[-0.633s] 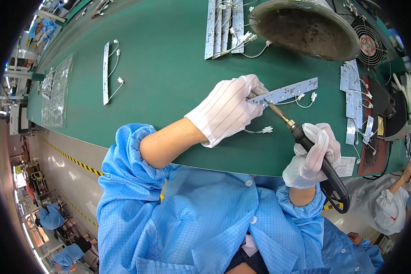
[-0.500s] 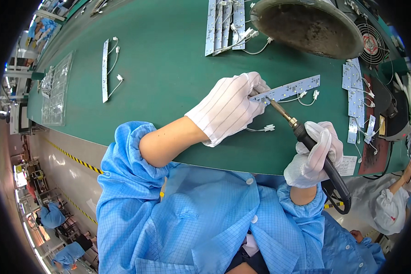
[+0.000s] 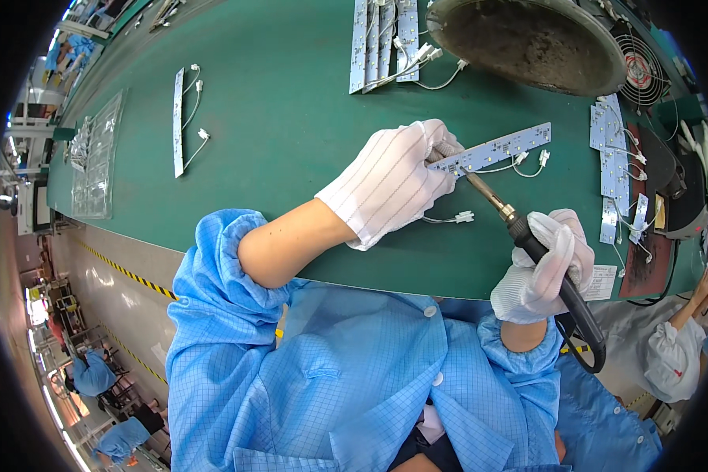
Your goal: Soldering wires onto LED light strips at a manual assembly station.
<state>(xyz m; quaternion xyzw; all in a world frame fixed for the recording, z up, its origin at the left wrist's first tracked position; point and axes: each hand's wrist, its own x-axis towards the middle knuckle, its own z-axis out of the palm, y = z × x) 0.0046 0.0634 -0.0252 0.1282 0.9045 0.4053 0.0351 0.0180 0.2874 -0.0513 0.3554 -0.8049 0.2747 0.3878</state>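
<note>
My left hand (image 3: 397, 181), in a white striped glove, is closed on the left end of an LED strip board (image 3: 499, 149). White wires with connectors (image 3: 531, 161) trail below the board, and another connector (image 3: 460, 217) hangs under my glove. My gloved right hand (image 3: 544, 267) grips the black handle of a soldering iron (image 3: 536, 250). The iron slants up to the left, its tip at the board's lower edge close to my left fingertips. Whether the tip touches the board or a wire there is too small to tell.
Several LED boards with wires (image 3: 381, 47) lie at the back beside a large fume hood mouth (image 3: 527, 47). More boards (image 3: 612, 169) sit at the right near a fan (image 3: 641, 71). One wired board (image 3: 178, 122) and a clear plastic tray (image 3: 98, 161) are on the left of the green table (image 3: 267, 94).
Hardly anything differs. The board in my left hand has shifted very slightly upward, and the iron's tip stays at the same spot near its left end.
</note>
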